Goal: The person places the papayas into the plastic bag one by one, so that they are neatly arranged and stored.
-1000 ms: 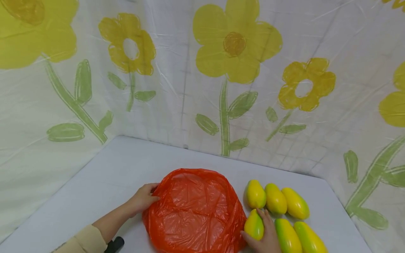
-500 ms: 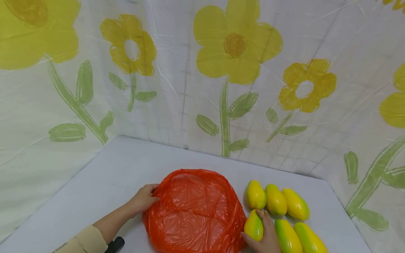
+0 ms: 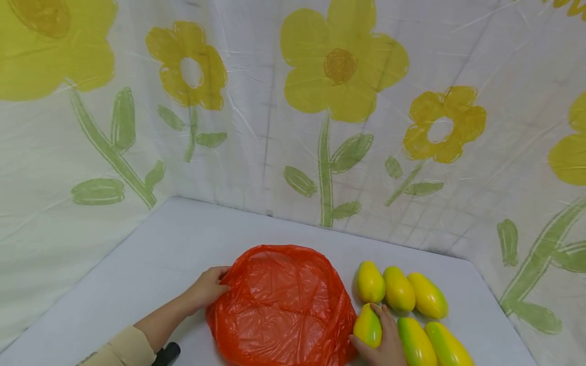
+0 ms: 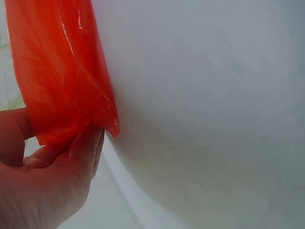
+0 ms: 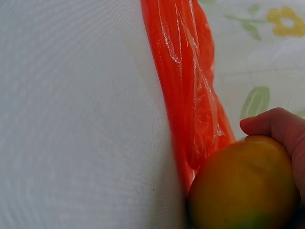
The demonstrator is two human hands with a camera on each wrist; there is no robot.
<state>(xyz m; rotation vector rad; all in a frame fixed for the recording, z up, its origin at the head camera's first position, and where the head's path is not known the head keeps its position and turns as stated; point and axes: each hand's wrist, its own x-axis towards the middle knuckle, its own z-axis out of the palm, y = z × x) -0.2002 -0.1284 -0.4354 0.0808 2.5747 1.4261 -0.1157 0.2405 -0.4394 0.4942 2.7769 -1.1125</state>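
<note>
A red plastic bag (image 3: pixel 281 310) stands on the white table with its round mouth spread wide. My left hand (image 3: pixel 207 291) pinches the bag's left rim; in the left wrist view, thumb and fingers (image 4: pixel 83 148) close on the red film. Right beside the bag's right side, my right hand (image 3: pixel 388 341) grips a yellow-green mango (image 3: pixel 368 326). The right wrist view shows that mango (image 5: pixel 243 186) against the bag's wrinkled side, one finger (image 5: pixel 269 121) bent over it. Inside the bag's mouth only red film shows.
Several more mangoes lie right of the bag: a back row around a middle mango (image 3: pixel 399 288), and two nearer ones, including this mango (image 3: pixel 417 343). A flower-printed curtain (image 3: pixel 247 152) hangs behind the table (image 3: pixel 201 229). A black object (image 3: pixel 168 353) shows by the left sleeve.
</note>
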